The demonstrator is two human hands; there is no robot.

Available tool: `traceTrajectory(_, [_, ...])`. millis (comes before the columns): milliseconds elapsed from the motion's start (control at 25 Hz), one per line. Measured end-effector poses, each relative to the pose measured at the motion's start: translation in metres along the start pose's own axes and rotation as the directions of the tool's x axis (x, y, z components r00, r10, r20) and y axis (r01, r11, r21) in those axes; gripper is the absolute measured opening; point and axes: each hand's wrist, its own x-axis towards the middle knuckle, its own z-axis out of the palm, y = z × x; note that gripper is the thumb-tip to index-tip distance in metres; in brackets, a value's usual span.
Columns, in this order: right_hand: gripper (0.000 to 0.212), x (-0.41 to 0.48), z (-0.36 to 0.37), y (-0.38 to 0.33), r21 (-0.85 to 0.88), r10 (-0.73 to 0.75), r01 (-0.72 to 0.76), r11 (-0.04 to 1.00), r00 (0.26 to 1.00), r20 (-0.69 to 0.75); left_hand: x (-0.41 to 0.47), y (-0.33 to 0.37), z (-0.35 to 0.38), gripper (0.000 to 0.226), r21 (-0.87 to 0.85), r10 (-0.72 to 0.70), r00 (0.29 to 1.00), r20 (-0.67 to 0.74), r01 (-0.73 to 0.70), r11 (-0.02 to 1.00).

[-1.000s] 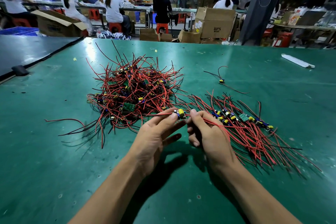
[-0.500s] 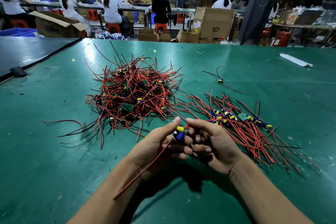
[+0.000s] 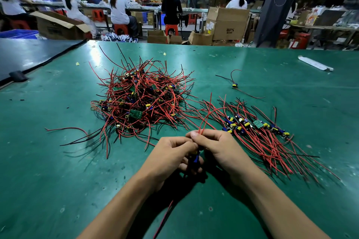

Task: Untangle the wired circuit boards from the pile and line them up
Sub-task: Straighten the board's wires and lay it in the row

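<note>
hands together, left hand (image 3: 169, 159) grips wired board (image 3: 196, 159), right hand (image 3: 225, 149) pinches its red wires (image 3: 206, 120), pile (image 3: 139, 99) beyond left, lined-up row (image 3: 256, 125) just right

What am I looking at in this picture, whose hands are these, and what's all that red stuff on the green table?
There is no machine here: a person works with bare hands, and the single picture comes from a camera worn on their head, looking forward and down. So the two forearms entering from the bottom are the wearer's own. On the green table lies a tangled pile of small circuit boards with red and black wires. To its right, a row of boards is already laid out side by side, wires trailing toward the wearer. One lone board lies farther back. The left hand holds a wired circuit board, and the right hand pinches its red wires, which stick up from the fingers. Other workers are seen in the background.
</note>
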Motion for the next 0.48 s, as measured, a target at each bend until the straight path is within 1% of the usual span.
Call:
traceTrajectory(80, [0.028,0.001,-0.003,0.002,0.037,0.023,-0.024,0.999,0.999,0.043,0.0,-0.001,-0.001,0.019,0.001,-0.008,1.0,0.008,0.008,1.0])
traceTrajectory(200, [0.042,0.004,-0.011,0.004,0.085,0.073,-0.081,0.993,0.993,0.091,-0.001,0.0,0.0,0.015,-0.052,-0.033,0.999,0.014,0.034,0.998])
traceTrajectory(280, [0.046,0.006,-0.015,0.006,0.062,0.061,-0.065,0.996,0.996,0.066,-0.001,0.001,-0.001,0.014,-0.09,-0.047,0.999,0.016,0.048,0.995])
traceTrajectory(400, [0.047,0.009,-0.015,0.009,0.024,0.021,-0.021,0.999,1.0,0.013,0.0,0.0,-0.002,0.015,-0.077,-0.033,0.999,0.024,0.034,0.996])
traceTrajectory(480, [0.052,0.01,-0.014,0.011,0.037,0.019,-0.02,0.999,1.0,0.012,0.0,-0.001,-0.002,0.014,-0.064,-0.02,0.999,0.032,0.022,0.998])
